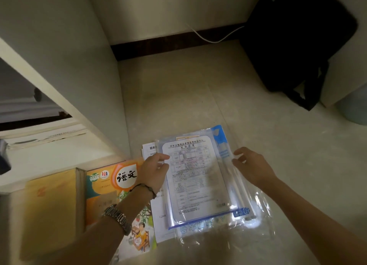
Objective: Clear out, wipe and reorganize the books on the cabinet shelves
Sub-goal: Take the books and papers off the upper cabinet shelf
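The clearing-out looks well under way but not finished. A clear plastic folder [198, 183] with a printed form inside lies flat on the floor [248, 97], to the right of the white cabinet [65, 52]. Under the folder's left edge are loose white papers [156, 209], and left of those lies an orange textbook [117, 185], with a thick yellow-brown book [51, 209] beside it, closest to the cabinet. The left hand [154, 172] is at the folder's upper left edge, its fingers curled there; whether it pinches the edge or only rests against it I cannot tell. The right hand [251, 165] sits at the folder's right edge with relaxed, parted fingers and grips nothing, though whether it touches the plastic is unclear. So some of the books and papers are already out on the floor, probably being laid into a pile. Inside the cabinet, a low shelf [59, 155] shows still holding some flat papers [45, 135], so I judge that emptying is not done. No cloth is in view and nothing suggests wiping has begun; that step, and putting the books back in order, appear to remain. Beyond the folder, a black bag [294, 46] stands against the wall, well apart from it.
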A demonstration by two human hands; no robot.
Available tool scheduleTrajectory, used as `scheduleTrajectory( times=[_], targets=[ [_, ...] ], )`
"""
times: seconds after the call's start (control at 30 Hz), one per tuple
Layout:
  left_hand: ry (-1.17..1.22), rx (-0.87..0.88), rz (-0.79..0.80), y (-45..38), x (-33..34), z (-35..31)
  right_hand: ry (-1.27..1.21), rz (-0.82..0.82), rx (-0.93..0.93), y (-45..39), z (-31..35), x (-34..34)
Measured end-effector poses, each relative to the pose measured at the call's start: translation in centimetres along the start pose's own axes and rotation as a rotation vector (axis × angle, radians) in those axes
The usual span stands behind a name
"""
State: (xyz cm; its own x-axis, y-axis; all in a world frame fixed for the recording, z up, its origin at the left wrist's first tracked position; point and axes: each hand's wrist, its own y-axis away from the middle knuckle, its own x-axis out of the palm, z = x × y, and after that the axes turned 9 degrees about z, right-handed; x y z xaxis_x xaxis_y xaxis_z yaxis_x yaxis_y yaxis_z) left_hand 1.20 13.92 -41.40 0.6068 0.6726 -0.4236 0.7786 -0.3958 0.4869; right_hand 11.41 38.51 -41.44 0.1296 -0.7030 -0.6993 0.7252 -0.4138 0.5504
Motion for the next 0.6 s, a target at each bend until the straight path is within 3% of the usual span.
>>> scheduleTrajectory(
  times=[0.43,0.6],
  targets=[
    [0.296,-0.001,0.109,8.5,-3.5,-12.8,-0.385,-0.032,0.051,15.4,8.4,-9.8],
    [0.350,-0.037,0.033,16.8,-6.4,-20.2,-0.517,-0.020,0.044,24.2,12.5,-16.0]
  ],
)
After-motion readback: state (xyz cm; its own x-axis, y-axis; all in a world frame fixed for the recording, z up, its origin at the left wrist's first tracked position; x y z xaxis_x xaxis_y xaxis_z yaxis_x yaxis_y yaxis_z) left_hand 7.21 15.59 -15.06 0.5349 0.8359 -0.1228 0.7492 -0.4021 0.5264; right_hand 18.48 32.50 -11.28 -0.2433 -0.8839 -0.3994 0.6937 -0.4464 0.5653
